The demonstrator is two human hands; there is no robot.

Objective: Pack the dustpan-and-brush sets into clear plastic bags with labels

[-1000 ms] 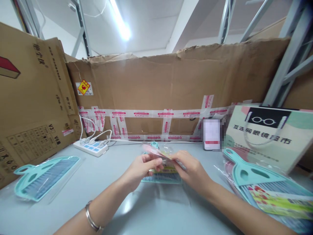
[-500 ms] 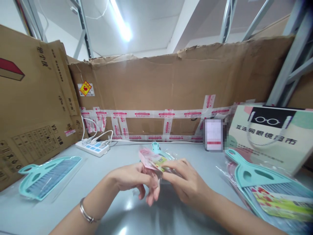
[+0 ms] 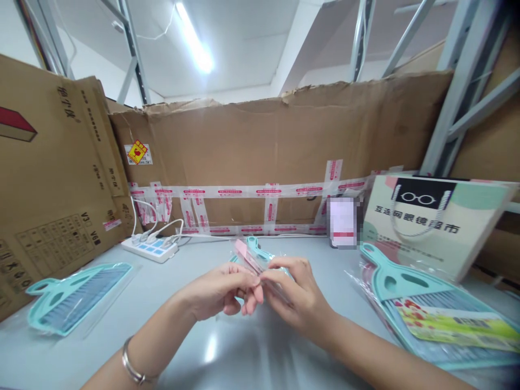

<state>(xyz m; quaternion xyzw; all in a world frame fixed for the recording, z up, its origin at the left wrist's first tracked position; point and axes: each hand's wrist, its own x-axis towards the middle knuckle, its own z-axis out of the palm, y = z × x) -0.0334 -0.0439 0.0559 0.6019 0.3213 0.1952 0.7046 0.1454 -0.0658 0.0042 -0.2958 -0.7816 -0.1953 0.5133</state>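
Observation:
A pink item in clear plastic packaging point(image 3: 245, 252) is held up between both hands over the middle of the table. My left hand point(image 3: 227, 290) is closed, its thumb and forefinger pinching the near end of the packaging. On the other side, my right hand point(image 3: 298, 295) grips the same packaging with bent fingers, and the fingertips of the two hands almost meet. The item is tilted and seen nearly edge-on, so its exact kind is unclear. Just behind it lies a teal dustpan set point(image 3: 254, 245) in plastic, partly hidden by the hands.
A wrapped teal dustpan with brush point(image 3: 77, 298) lies at left. Another, with a yellow-green card, lies at right as a wrapped dustpan set point(image 3: 430, 303). Behind are a power strip point(image 3: 150, 248), a phone point(image 3: 343, 222), a paper bag point(image 3: 430, 216) and a cardboard wall point(image 3: 244, 141).
The pink item has turned so its yellow-green card no longer shows. My hands have drawn closer together, the left fingers closing into a pinch. The view has shifted slightly right.

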